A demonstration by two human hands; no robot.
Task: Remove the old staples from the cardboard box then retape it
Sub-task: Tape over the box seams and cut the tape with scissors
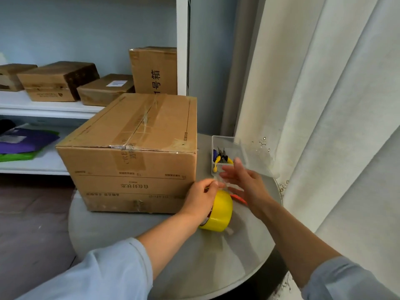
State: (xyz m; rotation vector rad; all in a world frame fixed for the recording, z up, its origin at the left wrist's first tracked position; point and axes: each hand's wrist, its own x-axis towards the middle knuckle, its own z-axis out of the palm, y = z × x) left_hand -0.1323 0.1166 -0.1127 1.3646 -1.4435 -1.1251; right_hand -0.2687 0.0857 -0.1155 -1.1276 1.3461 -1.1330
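Item one: large brown cardboard box (129, 152), closed, old clear tape running along its top seam, standing on the round grey desk (134, 230) toward its far left edge. I see printed characters on its front face; staples are too small for me to make out.

Item two: yellow roll of packing tape (218, 211), on the desk just beside the box's near right corner. My left hand (200, 199) is over it, thumb and fingertips pinching what looks like the free end of clear tape. My right hand (244, 182) is just beside the left, fingers straight and spread, palm turned toward the tape strip; I cannot tell whether it touches the strip.

Item three: small clear plastic tray (229, 141), on the desk to the right of the box, holding yellow-handled pliers (223, 161) and other small tools too blurred to name.

Item four: an orange object (239, 199), partly hidden under my right hand.

Item five: white shelving (47, 107) behind, carrying several smaller cardboard boxes (58, 83). A pale curtain (324, 105) hangs on the right.
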